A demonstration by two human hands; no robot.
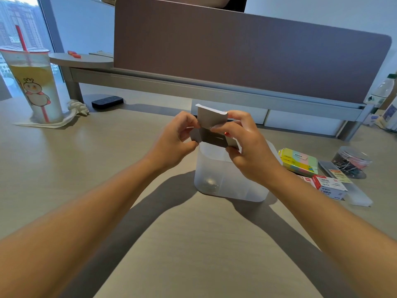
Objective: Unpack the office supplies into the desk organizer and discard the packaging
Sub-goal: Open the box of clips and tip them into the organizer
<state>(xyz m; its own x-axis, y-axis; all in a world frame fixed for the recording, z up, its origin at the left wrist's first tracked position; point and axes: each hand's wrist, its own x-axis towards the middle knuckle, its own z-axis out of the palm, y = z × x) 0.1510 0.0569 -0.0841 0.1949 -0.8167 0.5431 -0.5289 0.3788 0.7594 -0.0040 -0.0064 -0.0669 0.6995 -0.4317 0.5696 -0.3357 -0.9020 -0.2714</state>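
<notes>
Both my hands hold a small grey cardboard box (211, 125) with its top flap open, just above the far rim of the translucent desk organizer (217, 177). My left hand (174, 138) pinches the box's left side. My right hand (242, 143) grips its right side and flap. Something small and metallic lies at the bottom of the organizer's left compartment (209, 183). On the desk to the right lie a pack of coloured sticky notes (298, 161), a red-and-white staple box (330, 186) and a round clear tub of binder clips (351, 161).
A tall drink cup with a red straw (35, 82) stands at the far left on a napkin. A black eraser block (107, 102) lies near the brown partition (236, 50). A flat clear case (354, 194) and a water bottle (382, 89) are at the right.
</notes>
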